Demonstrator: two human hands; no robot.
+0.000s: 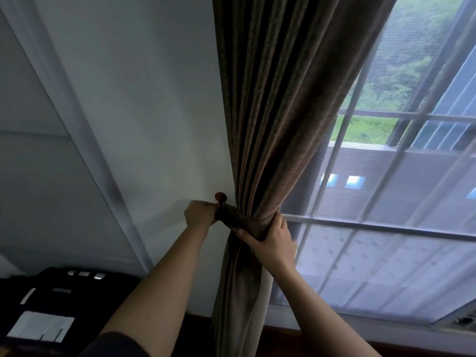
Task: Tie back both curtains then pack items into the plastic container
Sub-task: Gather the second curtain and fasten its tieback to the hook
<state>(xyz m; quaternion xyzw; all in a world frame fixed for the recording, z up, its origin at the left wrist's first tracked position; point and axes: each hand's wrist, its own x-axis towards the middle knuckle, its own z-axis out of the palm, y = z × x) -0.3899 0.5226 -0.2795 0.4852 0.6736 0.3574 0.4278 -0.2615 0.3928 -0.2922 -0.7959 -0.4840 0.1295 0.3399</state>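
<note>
A brown curtain [278, 104] hangs at the left side of the window and is gathered into a narrow bundle at waist height. A brown tieback band [233, 219] wraps the bundle and runs to a round wooden wall knob [220, 196]. My left hand [200, 214] pinches the band's end just under the knob. My right hand [273, 237] grips the gathered curtain with its fingers curled round the fabric and the band. The plastic container is not in view.
A window [386, 228] with white bars and an insect screen fills the right side. The white wall [144, 124] and a white frame [85, 140] lie to the left. A black appliance [51, 300] with grey buttons stands at the lower left.
</note>
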